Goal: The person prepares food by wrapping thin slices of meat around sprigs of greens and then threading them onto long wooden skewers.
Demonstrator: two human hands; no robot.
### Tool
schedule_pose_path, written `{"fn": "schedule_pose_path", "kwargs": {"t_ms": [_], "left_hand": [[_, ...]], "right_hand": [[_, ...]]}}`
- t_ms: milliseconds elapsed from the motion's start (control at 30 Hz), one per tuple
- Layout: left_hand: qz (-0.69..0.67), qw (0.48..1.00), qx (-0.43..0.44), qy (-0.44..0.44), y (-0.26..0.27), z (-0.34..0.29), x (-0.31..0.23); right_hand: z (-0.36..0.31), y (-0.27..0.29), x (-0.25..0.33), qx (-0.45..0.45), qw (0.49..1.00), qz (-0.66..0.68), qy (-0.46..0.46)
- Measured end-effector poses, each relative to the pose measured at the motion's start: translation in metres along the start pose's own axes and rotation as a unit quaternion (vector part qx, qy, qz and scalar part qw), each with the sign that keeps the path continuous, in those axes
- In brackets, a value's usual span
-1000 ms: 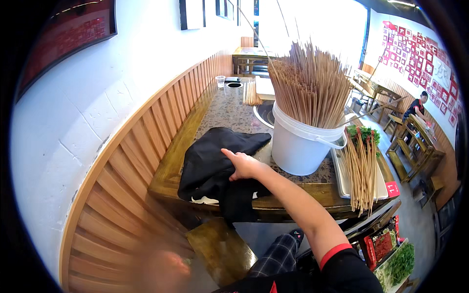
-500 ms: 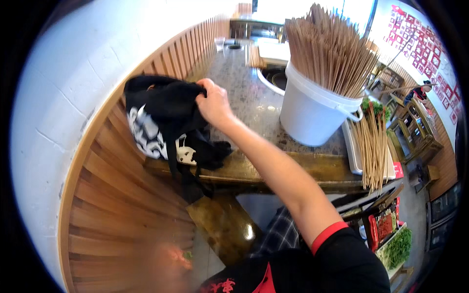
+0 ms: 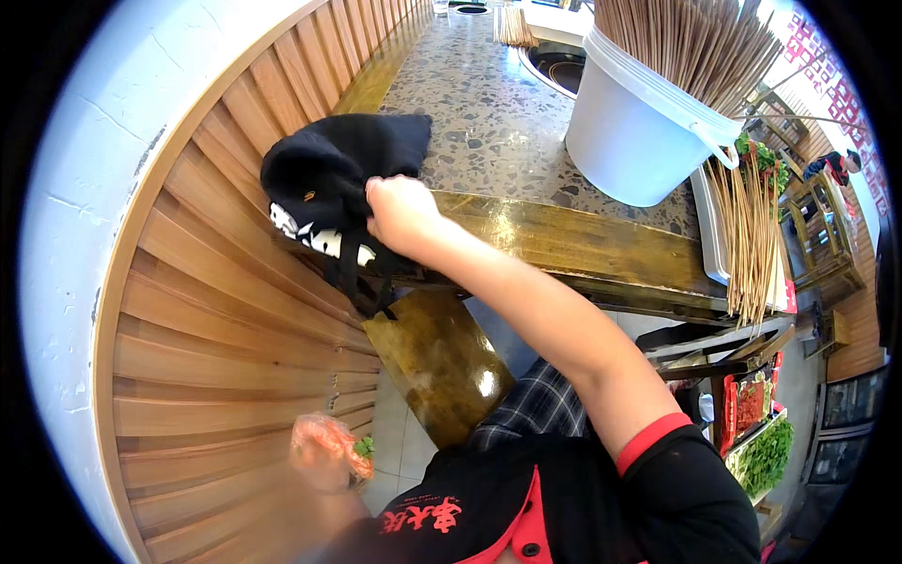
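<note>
My right hand (image 3: 402, 214) is closed on a bunched black cloth bag (image 3: 324, 174) with white print and dangling straps. The bag lies over the near left corner of a stone-topped table (image 3: 470, 127), against the slatted wall. Low on the left, my left hand (image 3: 324, 456) is blurred and seems covered by clear plastic. Its fingers look curled round something orange-red with a green leafy bit (image 3: 364, 447), whose kind I cannot make out.
A white bucket (image 3: 620, 122) packed with wooden skewers (image 3: 681, 47) stands on the table, beside a tray (image 3: 711, 226) of more skewers (image 3: 749, 249). A round cooker (image 3: 556, 68) is set into the tabletop. Below is a brown bench (image 3: 437, 357); wooden slats (image 3: 225, 367) line the left.
My right hand has drawn the bag closer and bunched it near the table's edge. My view has tilted down, so my left hand shows more plainly.
</note>
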State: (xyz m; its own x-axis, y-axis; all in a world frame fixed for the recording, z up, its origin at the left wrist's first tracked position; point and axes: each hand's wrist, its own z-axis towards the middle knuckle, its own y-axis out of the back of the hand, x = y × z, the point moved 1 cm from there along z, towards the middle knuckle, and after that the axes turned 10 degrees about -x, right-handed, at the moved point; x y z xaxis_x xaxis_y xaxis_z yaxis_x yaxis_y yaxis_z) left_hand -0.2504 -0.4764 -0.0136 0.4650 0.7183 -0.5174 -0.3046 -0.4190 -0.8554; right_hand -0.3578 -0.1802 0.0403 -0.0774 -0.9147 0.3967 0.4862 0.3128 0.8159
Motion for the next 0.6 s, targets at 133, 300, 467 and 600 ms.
{"fn": "schedule_pose_path", "kwargs": {"t_ms": [133,300,467,600], "left_hand": [[-0.042,0.983,0.172,0.046,0.002,0.01,-0.009],[-0.032,0.951,0.286,0.117,0.052,-0.002,-0.039],[-0.026,0.977,0.171,0.125,0.087,-0.015,-0.043],[-0.035,0.964,0.238,0.111,0.001,0.009,-0.022]], "right_hand": [[-0.086,0.0,0.033,-0.02,0.987,0.069,0.142],[-0.187,-0.036,0.017,0.007,0.971,0.201,0.132],[-0.242,-0.122,-0.063,0.124,0.94,0.126,-0.291],[-0.248,-0.17,-0.094,-0.076,0.938,0.08,-0.329]]}}
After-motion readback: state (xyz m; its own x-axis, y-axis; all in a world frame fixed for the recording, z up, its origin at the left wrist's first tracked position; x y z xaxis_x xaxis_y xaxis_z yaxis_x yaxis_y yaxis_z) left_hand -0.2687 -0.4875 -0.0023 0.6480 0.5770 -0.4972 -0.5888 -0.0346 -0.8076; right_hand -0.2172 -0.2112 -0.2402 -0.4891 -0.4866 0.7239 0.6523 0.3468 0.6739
